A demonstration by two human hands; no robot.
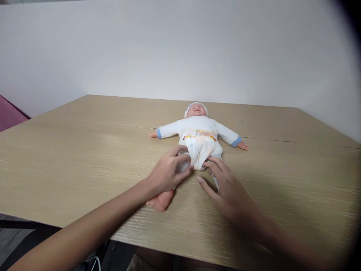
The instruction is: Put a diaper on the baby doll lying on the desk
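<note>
A baby doll [198,122] in a white top with blue cuffs and a white cap lies on its back, arms spread and head away from me. Around its hips is a white diaper [200,148] with a coloured printed waistband. My left hand [170,167] has its thumb and fingers closed on the diaper's edge at the left leg. My right hand [222,184] reaches to the diaper's right leg edge with its fingertips, its thumb held apart. The doll's bare foot [161,201] shows under my left wrist; my right hand covers much of the other leg.
The doll lies on a wide wood-grain table [84,162] with thin seams across its top. A pale wall [169,49] rises behind it. Something pink [11,113] stands beyond the table's left edge. A white cable [97,261] hangs below the front edge.
</note>
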